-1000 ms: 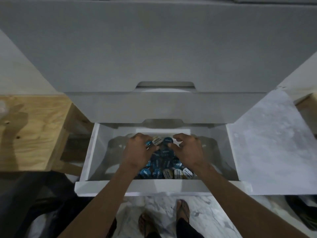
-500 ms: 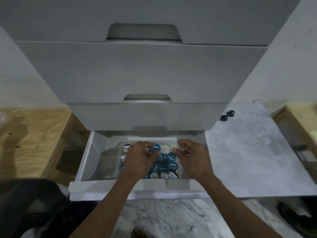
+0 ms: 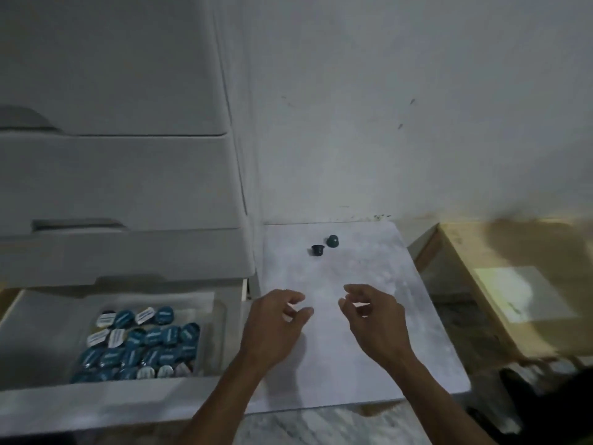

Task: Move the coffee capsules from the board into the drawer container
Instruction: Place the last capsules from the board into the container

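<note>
Head view, drawer (image 3: 106, 403) holding many capsules (image 3: 144, 343); two capsules (image 3: 324, 246) on board (image 3: 369, 348)

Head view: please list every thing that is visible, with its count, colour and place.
capsules on board: two, dark teal, far end of the board, side by side
capsules in drawer: many, teal and silver lids, in the clear container
board: one, pale marble, right of the drawers
open drawer: one, white, lowest
drawer unit: one, white, left
wooden surface: one, tan, far right
left hand: one, empty, over the board
right hand: one, empty, over the board
</note>
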